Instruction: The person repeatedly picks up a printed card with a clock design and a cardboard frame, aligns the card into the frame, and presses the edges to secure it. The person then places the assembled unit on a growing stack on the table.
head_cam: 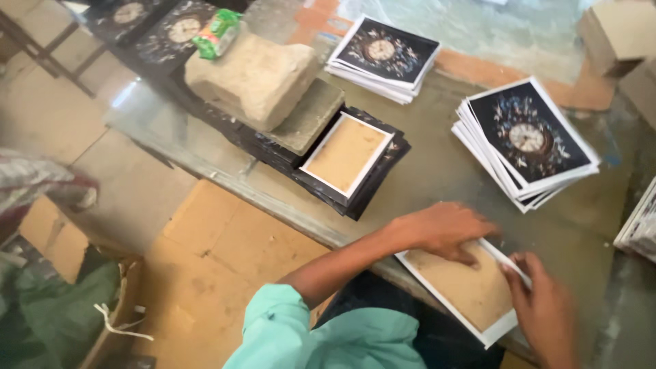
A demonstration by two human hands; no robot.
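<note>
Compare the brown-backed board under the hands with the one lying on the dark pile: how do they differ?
The near board lies at the table edge, overhanging it, with the left hand pressing it and the right hand at its edge. The far board rests untouched on the dark pile. Both lie brown side up with white borders.

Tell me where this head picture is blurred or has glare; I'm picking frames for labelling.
Head view: both hands, left and right, are motion-smeared over the brown board; the glass tabletop has a pale sheen at its left corner; the print stacks stay fairly sharp.
</note>
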